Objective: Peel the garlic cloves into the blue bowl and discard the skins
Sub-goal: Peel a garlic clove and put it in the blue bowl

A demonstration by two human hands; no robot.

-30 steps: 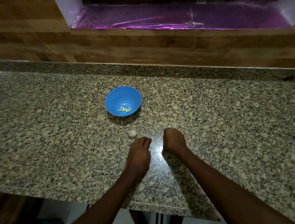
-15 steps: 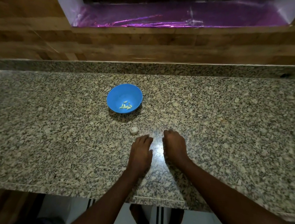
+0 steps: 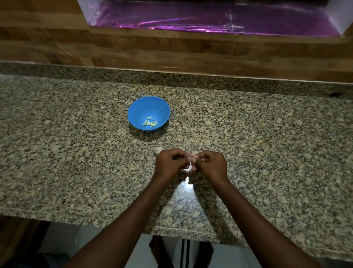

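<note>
Speckled granite counter (image 3: 63,167), wood wall behind (purple foil sill); both hands (image 3: 190,164) together, fingers curled, contents unclear.

Head camera looks steeply down, close over the granite counter (image 3: 64,156).

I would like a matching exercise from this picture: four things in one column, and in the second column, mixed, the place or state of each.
Things:
1. blue bowl
2. peeled cloves
3. garlic piece
4. left hand

Places or states:
A. lying on the granite counter, just beyond the left hand's knuckles
B. fingers curled, fingertips meeting those of the right hand
C. standing on the counter, beyond both hands
D. in a small heap inside the bowl

Pairs: 1-C, 2-D, 3-A, 4-B
</note>
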